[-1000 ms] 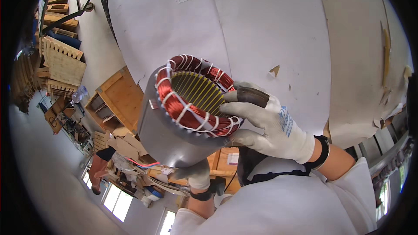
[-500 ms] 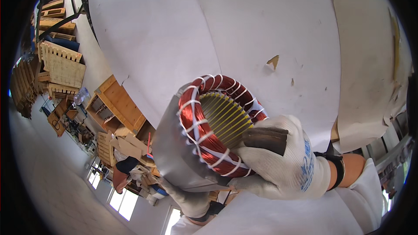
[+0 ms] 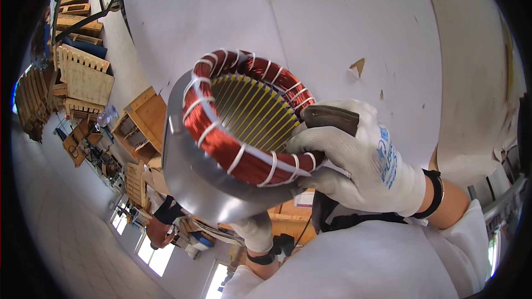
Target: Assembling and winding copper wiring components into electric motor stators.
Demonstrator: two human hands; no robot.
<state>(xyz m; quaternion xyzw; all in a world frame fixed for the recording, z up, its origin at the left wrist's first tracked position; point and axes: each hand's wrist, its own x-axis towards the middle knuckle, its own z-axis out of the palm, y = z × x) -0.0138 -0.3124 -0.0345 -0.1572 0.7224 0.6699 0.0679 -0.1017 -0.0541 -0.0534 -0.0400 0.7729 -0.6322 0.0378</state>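
One motor stator sits tilted at your two hands, its open end turned up toward you, apparently held off the tabletop at the side nearest your body. Red windings, laced with white cord, ring a bore lined with yellow strips, above a smooth grey metal housing. Your right hand, gloved in white, grasps the winding rim, fingertips at the bore and thumb outside; a dark brown curved piece lies along it, worn or held, it is unclear which. Your left hand is under the housing, fingers hidden, so how they close cannot be told. The step in hand looks like supporting and angling the stator; any next move calls for steady support below and gentle pressure on the windings. Beyond, to your left, are a wooden crate, pallets and another person.
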